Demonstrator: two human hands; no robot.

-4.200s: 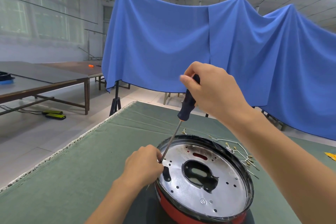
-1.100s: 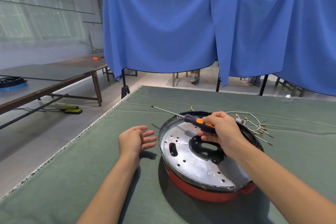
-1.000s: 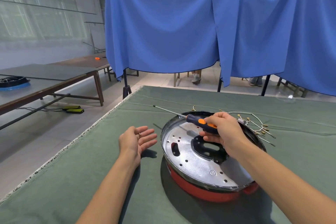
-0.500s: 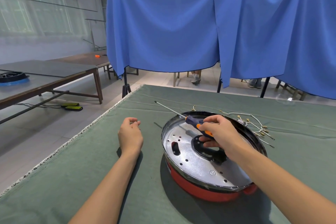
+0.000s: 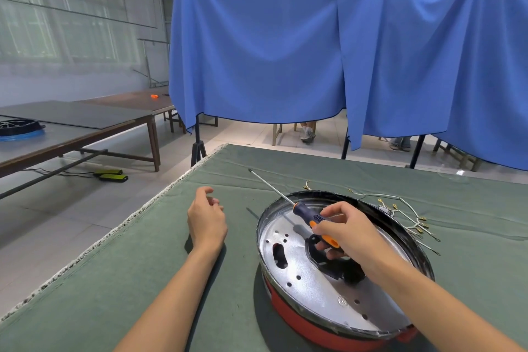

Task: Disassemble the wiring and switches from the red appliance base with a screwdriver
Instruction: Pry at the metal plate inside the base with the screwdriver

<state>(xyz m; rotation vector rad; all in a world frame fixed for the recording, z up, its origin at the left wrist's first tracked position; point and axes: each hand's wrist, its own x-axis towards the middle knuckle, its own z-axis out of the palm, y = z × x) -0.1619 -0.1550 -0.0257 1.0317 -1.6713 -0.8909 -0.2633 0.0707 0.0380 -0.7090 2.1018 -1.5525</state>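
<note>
We are looking down at the red appliance base, which is sitting on the green cloth-covered table with its silver perforated metal plate facing up inside a dark rim. Our right hand is hovering over that plate and grasping the screwdriver by its dark blue and orange handle, fingers curled round it. The thin metal shaft is pointing up and away to the far left, its tip hanging in the air above the cloth, clear of the base. Our left hand is resting just to the left of the base, fingers loosely curled; whether it is pinching anything small, we cannot tell. Behind the base, on its far right side, a bundle of pale wires with small yellowish terminals is lying spread on the cloth, and whether it is touching the rim we cannot tell. Beyond the table a blue curtain is hanging, and wooden tables are standing off to the left.
</note>
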